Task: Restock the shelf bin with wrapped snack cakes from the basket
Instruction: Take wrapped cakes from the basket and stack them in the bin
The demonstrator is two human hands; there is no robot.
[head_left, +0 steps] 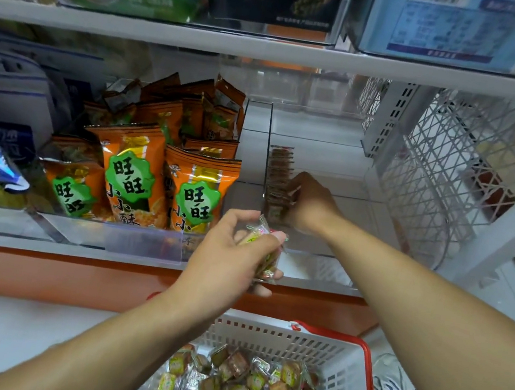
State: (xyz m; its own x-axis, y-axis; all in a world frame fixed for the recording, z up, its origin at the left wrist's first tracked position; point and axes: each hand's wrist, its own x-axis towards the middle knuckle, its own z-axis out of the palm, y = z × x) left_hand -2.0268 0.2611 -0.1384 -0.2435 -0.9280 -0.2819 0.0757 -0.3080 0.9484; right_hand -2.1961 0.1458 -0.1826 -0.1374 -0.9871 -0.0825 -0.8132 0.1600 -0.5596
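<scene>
- The right hand [307, 202] is inside the clear shelf bin [322, 158], its fingers curled against the near end of a row of wrapped snack cakes [277, 177] standing on edge along the bin's left wall. Whether it grips the last cake or only presses the row, I cannot tell. If it lets go too soon, the row likely topples to the right, because that side of the bin is bare and nothing else props it.
- The left hand [233, 251] is closed round a small stack of cakes [266, 250], thumb on top and fingers underneath, just in front of the bin's near edge. The wrappers look slick, so a loose grip could let one slide out. It would probably fall to the floor or back into the basket.
- The white basket [338, 376] sits low and near, with many loose cakes piled inside, well apart from the bin. Each trip crosses the shelf lip, where a wrapper tail may catch.
- The orange snack bags [133, 171] fill the next bin to the left and lean forward. The left forearm passes close by them, and a careless swing could tip one out.
- Pushing new cakes in hard may crush the soft ones at the far end or buckle the row.
</scene>
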